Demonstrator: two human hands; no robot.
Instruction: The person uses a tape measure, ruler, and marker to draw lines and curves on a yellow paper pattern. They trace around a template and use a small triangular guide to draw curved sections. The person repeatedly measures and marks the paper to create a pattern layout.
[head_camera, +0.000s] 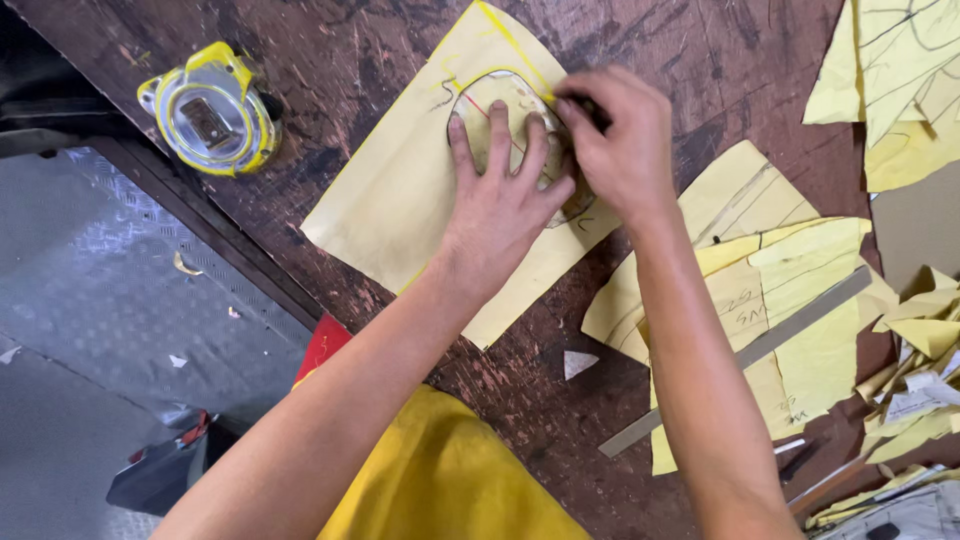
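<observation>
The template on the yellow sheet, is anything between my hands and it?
Nothing visible. The left hand lies flat on the template, and the right hand touches its edge, over the yellow sheet.

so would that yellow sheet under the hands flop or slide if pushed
The yellow sheet looks thin and lies flat, so it would probably flop when lifted. It is likely light and could slide on the table, though the left hand pins it.

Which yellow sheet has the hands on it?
The large yellow sheet at table centre, with an oval template under the left hand; the other yellow pieces lie untouched at right.
</observation>
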